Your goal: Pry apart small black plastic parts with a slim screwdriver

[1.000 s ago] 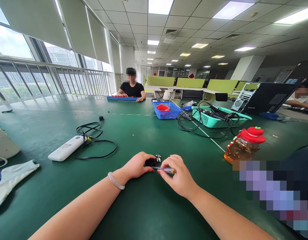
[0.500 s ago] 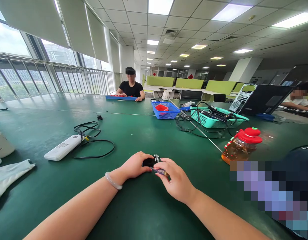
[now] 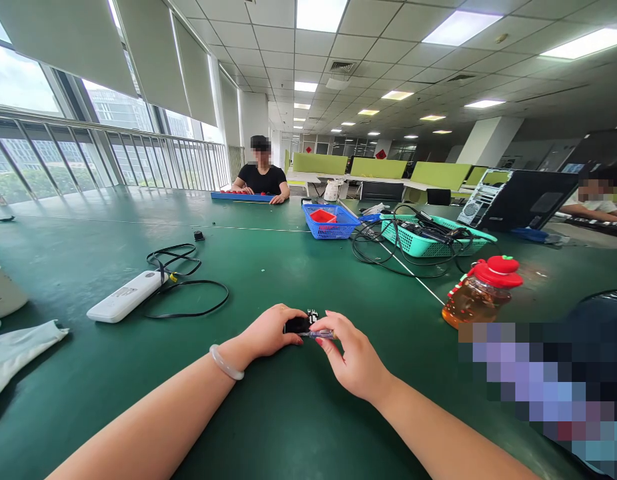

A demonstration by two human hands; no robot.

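My left hand [image 3: 271, 331] rests on the green table [image 3: 288, 413] with its fingers closed around a small black part [image 3: 298, 324] that has white pins on its far end. My right hand [image 3: 352, 360] pinches a thin clear-handled screwdriver [image 3: 319, 334], whose tip points left against the black part. A pale bangle [image 3: 225, 363] circles my left wrist.
A white power strip [image 3: 127, 296] with a looped black cable [image 3: 188, 283] lies to the left. A red-capped bottle of amber liquid [image 3: 481, 291] stands at right. Farther back are a blue basket [image 3: 331, 221], a teal basket [image 3: 431, 237] with cables, and a seated person [image 3: 262, 175].
My right hand has turned the screwdriver and shifted it slightly left, closer against the black part. The left hand has stayed in place.
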